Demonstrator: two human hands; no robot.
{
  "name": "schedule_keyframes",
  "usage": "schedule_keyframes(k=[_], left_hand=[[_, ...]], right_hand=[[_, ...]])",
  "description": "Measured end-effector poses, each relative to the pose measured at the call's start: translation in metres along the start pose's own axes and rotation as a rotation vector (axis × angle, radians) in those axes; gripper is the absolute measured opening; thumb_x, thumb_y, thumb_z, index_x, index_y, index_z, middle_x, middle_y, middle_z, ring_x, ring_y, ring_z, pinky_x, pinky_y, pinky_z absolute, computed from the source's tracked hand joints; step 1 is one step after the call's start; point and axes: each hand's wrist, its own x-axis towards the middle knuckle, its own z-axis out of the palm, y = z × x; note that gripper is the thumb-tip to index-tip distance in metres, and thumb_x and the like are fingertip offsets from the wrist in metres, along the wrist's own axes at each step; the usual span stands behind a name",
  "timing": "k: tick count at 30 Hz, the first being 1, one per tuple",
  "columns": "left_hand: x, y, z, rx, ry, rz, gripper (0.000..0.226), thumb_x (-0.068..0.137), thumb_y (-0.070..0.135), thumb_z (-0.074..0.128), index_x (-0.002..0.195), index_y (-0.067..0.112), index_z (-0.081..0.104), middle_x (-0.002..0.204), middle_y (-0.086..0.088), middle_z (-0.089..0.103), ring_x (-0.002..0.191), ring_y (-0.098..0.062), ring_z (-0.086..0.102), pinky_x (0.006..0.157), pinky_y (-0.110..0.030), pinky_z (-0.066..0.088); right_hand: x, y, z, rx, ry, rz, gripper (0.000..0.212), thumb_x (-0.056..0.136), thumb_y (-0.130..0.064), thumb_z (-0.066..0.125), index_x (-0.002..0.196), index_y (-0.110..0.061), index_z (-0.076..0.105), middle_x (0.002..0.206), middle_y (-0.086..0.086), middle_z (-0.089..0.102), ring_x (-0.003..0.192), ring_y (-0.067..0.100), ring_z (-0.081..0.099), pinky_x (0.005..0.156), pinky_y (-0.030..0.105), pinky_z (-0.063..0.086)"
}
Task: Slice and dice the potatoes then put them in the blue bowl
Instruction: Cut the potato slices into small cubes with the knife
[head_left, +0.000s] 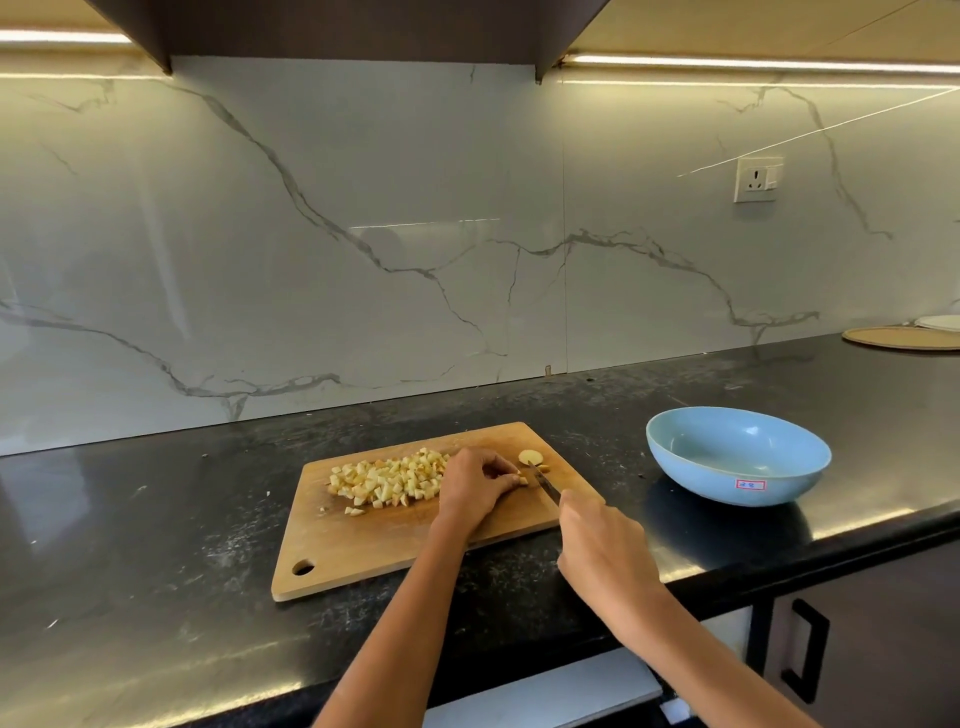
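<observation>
1. My right hand (602, 551) is nearest, fingers curled round the handle of the knife (545, 486), blade angled down onto the cutting board (363, 545).
2. My left hand (475, 486) sits just beyond it, fingertips pinching a small potato piece (522, 480) right against the blade.
3. Left of that hand, a heap of diced potato (387, 480) covers the board's middle.
4. A round potato slice (531, 457) lies near the board's far right corner.
5. To the right, well apart from the board, the blue bowl (737, 457) stands on the dark surface (156, 545), no potato visible inside.
6. Farthest back, a marble wall with a socket (757, 179).
</observation>
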Motion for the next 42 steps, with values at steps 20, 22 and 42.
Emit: schedule_keyframes(k=[20, 22, 42], left_hand=[[-0.004, 0.004, 0.001, -0.086, 0.088, -0.054, 0.019, 0.075, 0.01, 0.075, 0.08, 0.015, 0.057, 0.087, -0.005, 0.07, 0.08, -0.01, 0.066, 0.066, -0.012, 0.046], [-0.004, 0.003, 0.001, -0.08, 0.085, -0.057, 0.018, 0.075, 0.011, 0.076, 0.08, 0.014, 0.059, 0.086, -0.004, 0.07, 0.079, -0.01, 0.066, 0.066, -0.013, 0.047], [-0.005, 0.008, 0.0, 0.007, 0.167, 0.003, 0.021, 0.086, 0.001, 0.055, 0.105, 0.007, 0.063, 0.101, -0.005, 0.067, 0.093, -0.014, 0.061, 0.08, -0.019, 0.047]], right_hand=[[0.019, -0.017, 0.002, -0.031, 0.009, -0.084, 0.024, 0.098, -0.008, 0.041, 0.118, -0.01, 0.054, 0.114, 0.006, 0.059, 0.101, 0.019, 0.06, 0.081, 0.029, 0.048], [0.021, -0.016, 0.001, -0.018, -0.004, -0.081, 0.022, 0.097, -0.008, 0.042, 0.114, -0.01, 0.057, 0.111, 0.006, 0.06, 0.099, 0.019, 0.06, 0.079, 0.027, 0.047], [0.007, -0.006, 0.008, -0.063, 0.034, -0.097, 0.027, 0.096, -0.011, 0.048, 0.123, -0.009, 0.052, 0.114, 0.007, 0.059, 0.097, 0.022, 0.063, 0.077, 0.03, 0.05]])
